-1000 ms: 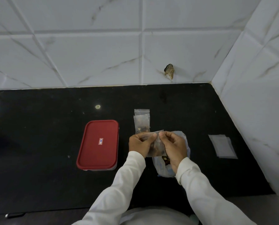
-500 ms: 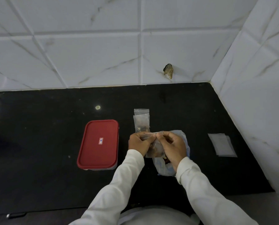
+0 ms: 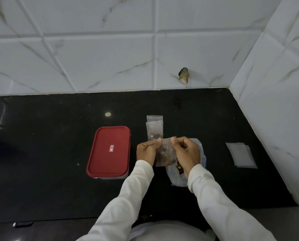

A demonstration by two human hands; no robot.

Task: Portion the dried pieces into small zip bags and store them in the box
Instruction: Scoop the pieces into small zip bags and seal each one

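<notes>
A small clear zip bag (image 3: 165, 152) holding brown dried pieces hangs between my hands above the black counter. My left hand (image 3: 146, 150) pinches its top left corner and my right hand (image 3: 186, 152) pinches the top right. Under my right hand lies a larger clear bag (image 3: 177, 178) with more dried pieces. Two filled small zip bags (image 3: 154, 127) lie just beyond my hands, overlapping. The box with a red lid (image 3: 108, 152) sits closed to the left.
A stack of empty flat zip bags (image 3: 241, 155) lies at the right, near the tiled side wall. White tiled walls border the counter (image 3: 49, 136) at the back and right. The counter's front edge runs below my forearms.
My right hand's pinch has slid a little to the right along the bag's top edge. The bag hangs more squarely between both hands.
</notes>
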